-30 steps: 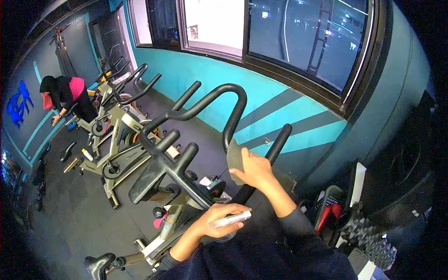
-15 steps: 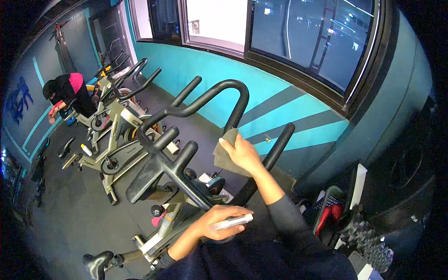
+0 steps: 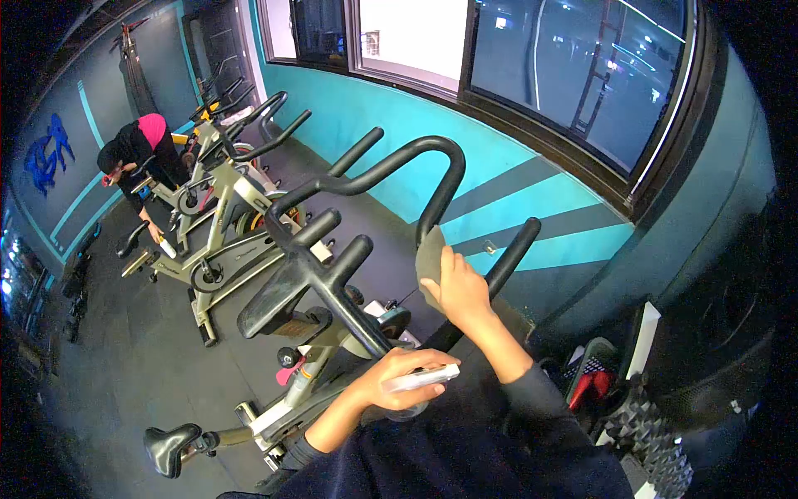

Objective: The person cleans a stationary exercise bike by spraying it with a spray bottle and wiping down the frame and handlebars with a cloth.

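While our left hand (image 3: 376, 386) clasps a pale object (image 3: 421, 378), our right hand (image 3: 466, 295), nearer the handlebar's (image 3: 455, 170) bend, grips an upright grey cloth (image 3: 429, 259) just left of its fingers.

At least 4 bikes (image 3: 283, 416), the far ones overlapping too much for an exact count; at least 2 saddles (image 3: 172, 451); 1 cloth (image 3: 430, 259); 1 white object (image 3: 421, 379); 1 left hand (image 3: 397, 376) and 1 right hand (image 3: 462, 291); 1 other person (image 3: 133, 154); 1 bottle (image 3: 168, 249); 1 pink tag (image 3: 286, 377); 1 blue wall figure (image 3: 50, 155); 4 window panes (image 3: 573, 75)
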